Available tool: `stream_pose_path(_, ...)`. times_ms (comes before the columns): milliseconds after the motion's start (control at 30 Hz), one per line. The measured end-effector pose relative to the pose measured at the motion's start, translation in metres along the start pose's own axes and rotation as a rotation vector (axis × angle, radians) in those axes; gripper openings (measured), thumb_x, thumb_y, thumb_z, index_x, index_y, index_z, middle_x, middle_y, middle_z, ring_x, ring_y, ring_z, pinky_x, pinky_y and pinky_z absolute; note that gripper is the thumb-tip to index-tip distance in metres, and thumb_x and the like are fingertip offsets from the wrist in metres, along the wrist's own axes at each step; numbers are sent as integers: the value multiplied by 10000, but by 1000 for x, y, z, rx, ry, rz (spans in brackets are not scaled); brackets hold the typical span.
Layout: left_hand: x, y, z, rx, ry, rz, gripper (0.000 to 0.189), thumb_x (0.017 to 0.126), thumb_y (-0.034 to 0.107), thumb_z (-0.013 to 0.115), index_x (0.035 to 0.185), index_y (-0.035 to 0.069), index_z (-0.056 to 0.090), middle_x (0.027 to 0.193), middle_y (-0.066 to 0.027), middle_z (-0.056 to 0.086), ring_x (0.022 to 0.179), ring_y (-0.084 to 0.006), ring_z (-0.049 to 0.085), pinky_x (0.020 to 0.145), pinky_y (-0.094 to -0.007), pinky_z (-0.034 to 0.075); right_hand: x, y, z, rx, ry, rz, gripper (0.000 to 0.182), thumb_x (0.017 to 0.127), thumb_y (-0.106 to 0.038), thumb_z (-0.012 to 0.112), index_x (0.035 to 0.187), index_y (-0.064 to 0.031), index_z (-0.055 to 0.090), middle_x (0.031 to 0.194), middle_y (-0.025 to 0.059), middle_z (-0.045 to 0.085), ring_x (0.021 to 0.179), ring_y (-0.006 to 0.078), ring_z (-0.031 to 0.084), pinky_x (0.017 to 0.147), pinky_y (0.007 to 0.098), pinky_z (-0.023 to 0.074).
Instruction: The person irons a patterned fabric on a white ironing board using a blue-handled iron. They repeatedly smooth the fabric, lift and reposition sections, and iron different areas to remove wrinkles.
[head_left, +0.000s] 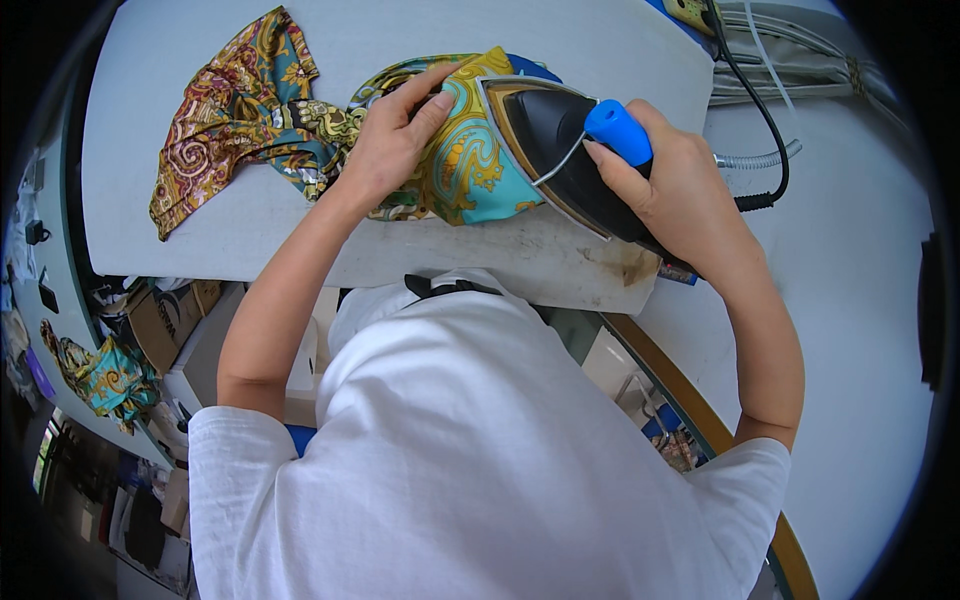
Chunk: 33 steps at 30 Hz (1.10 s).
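Note:
My right hand (682, 180) grips a clothes iron (540, 120) with a black body and a blue handle. Its metal-edged soleplate faces the turquoise and gold paisley end of a printed fabric piece (465, 172) and covers part of it. On that same fabric, left of the iron, my left hand (397, 131) holds the cloth with thumb and index finger on its upper side; the other fingers are mostly hidden. From there the fabric gathers into a narrow twisted middle and fans out into a brown and gold patterned end (217, 142) at the left.
A pale padded ironing surface (375, 255) has brown stains (630, 266) near its front right corner. The iron's black cord (757, 90) loops at the right, beside a metal-wound hose (761, 157). Another knotted printed fabric (112, 375) lies at the left. Cardboard boxes (165, 315) stand below.

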<state>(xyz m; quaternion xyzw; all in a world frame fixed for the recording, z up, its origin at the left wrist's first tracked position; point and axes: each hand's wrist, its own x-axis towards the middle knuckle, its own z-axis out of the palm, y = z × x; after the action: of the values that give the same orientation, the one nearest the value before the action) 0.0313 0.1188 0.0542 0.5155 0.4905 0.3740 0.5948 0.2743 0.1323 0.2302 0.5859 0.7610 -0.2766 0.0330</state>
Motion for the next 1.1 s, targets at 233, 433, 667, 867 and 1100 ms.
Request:
stream_pose_path(233, 0, 4, -1, 33, 2, 0, 435, 1047, 226, 534, 1425, 10, 527, 1318, -96, 623, 1180, -145, 570, 1031, -293, 444, -3, 14, -2, 8, 13, -18, 383, 928, -351, 671, 933, 18, 568, 700, 263, 619, 675, 444, 627, 620, 477, 500)
stream_pose_path(433, -1, 5, 3, -47, 18, -50, 429, 1049, 212, 524, 1430, 15, 525, 1316, -85, 624, 1170, -136, 574, 1020, -283, 452, -6, 24, -4, 76, 40, -11, 363, 922, -325, 685, 943, 20, 575, 708, 255, 631, 677, 447, 628, 617, 474, 502)
stream_pose_path(667, -1, 11, 6, -119, 46, -49, 439, 1034, 195, 538, 1429, 4, 521, 1222, -88, 656, 1090, -118, 583, 977, -273, 462, -5, 34, -8, 105, 15, -31, 348, 922, -315, 686, 994, 14, 595, 721, 242, 644, 663, 426, 639, 615, 465, 507)
stream_pose_path(867, -2, 15, 5, -105, 65, -73, 430, 1031, 176, 546, 1427, 9, 525, 1237, -82, 644, 1094, -117, 581, 982, -273, 460, -14, 84, -10, 248, 216, 18, 305, 944, -299, 654, 952, 3, 618, 684, 124, 602, 523, 213, 542, 524, 341, 475)
stream_pose_path(1100, -3, 40, 6, 19, 174, -14, 437, 1045, 188, 482, 1432, -14, 508, 1409, -145, 571, 1262, -220, 570, 1116, -347, 392, -74, 211, 29, 522, 320, 716, 335, 959, -354, 668, 865, -52, 559, 577, -14, 451, 423, 80, 436, 377, 257, 355)
